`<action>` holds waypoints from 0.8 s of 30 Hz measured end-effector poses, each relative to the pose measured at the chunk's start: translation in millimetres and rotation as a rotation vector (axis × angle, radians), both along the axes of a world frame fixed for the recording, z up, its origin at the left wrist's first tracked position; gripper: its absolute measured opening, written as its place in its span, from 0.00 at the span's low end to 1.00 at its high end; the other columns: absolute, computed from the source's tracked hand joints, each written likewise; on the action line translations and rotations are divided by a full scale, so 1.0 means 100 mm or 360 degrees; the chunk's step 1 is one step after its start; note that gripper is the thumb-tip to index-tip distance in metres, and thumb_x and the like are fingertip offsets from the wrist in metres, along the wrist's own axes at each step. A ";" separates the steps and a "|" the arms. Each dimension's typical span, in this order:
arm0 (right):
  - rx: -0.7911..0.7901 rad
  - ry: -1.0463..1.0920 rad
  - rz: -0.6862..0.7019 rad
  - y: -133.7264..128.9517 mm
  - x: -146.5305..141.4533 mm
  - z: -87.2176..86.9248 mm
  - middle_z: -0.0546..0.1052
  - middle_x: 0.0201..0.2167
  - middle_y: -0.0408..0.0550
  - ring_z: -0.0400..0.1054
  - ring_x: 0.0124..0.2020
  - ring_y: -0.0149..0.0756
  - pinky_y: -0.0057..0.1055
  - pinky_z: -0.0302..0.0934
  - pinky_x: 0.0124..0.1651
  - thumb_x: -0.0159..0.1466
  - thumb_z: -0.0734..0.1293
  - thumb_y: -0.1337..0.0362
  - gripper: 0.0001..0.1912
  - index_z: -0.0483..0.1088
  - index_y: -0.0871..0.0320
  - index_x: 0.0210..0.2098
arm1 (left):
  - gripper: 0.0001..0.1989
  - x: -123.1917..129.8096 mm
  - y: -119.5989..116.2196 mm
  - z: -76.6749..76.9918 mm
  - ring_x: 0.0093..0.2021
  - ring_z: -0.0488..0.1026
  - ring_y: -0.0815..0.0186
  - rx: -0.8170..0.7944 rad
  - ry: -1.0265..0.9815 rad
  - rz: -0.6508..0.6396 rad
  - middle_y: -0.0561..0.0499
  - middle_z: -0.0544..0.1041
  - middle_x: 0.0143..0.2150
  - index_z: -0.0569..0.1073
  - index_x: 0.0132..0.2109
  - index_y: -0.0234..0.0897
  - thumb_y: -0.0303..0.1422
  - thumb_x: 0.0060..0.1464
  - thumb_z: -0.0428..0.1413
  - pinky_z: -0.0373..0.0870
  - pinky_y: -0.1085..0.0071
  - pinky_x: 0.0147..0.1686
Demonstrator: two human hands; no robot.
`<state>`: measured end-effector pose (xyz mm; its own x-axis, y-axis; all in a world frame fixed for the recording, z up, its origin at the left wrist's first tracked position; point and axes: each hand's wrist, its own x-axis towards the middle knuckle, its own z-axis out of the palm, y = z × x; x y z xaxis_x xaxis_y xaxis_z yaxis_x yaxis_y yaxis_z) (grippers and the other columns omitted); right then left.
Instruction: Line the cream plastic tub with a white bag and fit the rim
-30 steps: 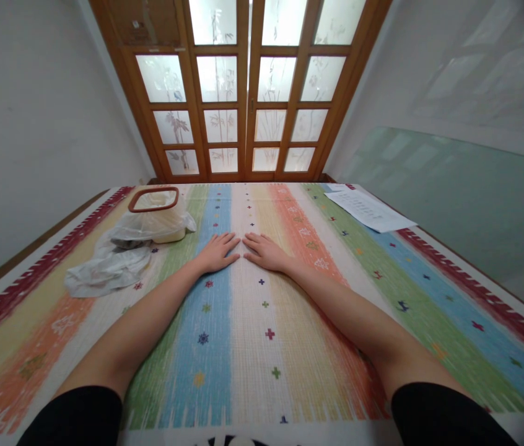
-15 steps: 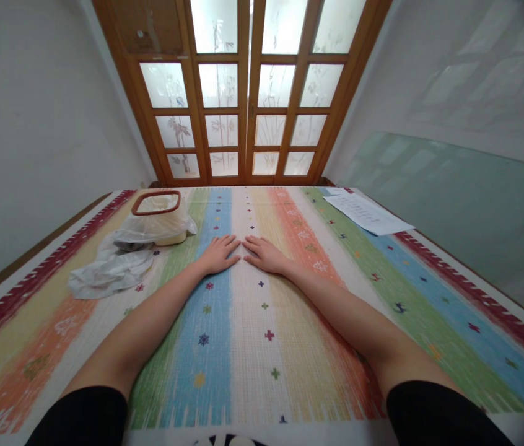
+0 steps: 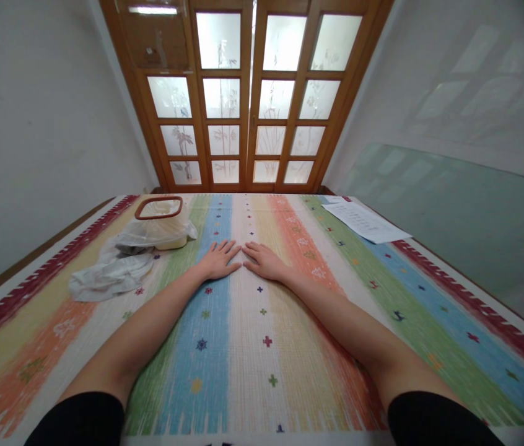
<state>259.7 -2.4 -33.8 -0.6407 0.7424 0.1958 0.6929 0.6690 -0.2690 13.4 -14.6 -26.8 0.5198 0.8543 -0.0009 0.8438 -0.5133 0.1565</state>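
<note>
The left hand [image 3: 219, 260] and the right hand [image 3: 262, 261] are laid palm down, fingers pointed inward, with the fingertips brought almost together; whether they touch cannot be told. Nothing is grasped by either. Both are rested on the striped tablecloth [image 3: 247, 347], which is spread beneath them on all sides. Its stripes are run from near to far, so the hands are set across them, the left mostly on blue, the right on white and yellow.

To the far left, just beyond the left hand, a bin [image 3: 160, 217] is placed; the left is the nearer hand. Its rim is seen with the longer side running left to right. Its wall is partly covered by a thin plastic bag [image 3: 145, 233], and crumpled white material [image 3: 111, 275] is spread toward the near left, beside the left forearm.

To the far right, well apart from the right hand, printed sheets [image 3: 366, 222] are laid slantwise near the tablecloth's edge. Glazed wooden doors [image 3: 246, 124] are seen beyond.
</note>
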 end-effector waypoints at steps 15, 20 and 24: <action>0.0049 -0.0050 -0.0048 -0.02 0.02 0.08 0.63 0.72 0.56 0.55 0.74 0.52 0.52 0.49 0.73 0.72 0.60 0.43 0.34 0.65 0.55 0.70 | 0.39 -0.02 0.01 -0.02 0.79 0.45 0.47 0.0062 -0.0006 0.0001 0.47 0.47 0.80 0.53 0.77 0.47 0.60 0.68 0.39 0.42 0.42 0.74; 0.0034 -0.0046 -0.0065 -0.01 0.03 0.07 0.63 0.73 0.56 0.55 0.74 0.53 0.53 0.49 0.74 0.72 0.60 0.43 0.34 0.64 0.55 0.70 | 0.39 -0.01 0.00 -0.02 0.78 0.46 0.46 0.0079 0.0010 -0.0028 0.46 0.48 0.80 0.53 0.77 0.47 0.60 0.68 0.39 0.43 0.43 0.73; 0.0033 -0.0042 -0.0066 -0.01 0.02 0.06 0.62 0.73 0.56 0.55 0.74 0.54 0.55 0.49 0.73 0.72 0.60 0.43 0.35 0.64 0.54 0.71 | 0.39 0.01 -0.03 0.00 0.78 0.47 0.46 0.0098 -0.0002 -0.0023 0.45 0.49 0.79 0.53 0.77 0.46 0.59 0.68 0.38 0.43 0.43 0.73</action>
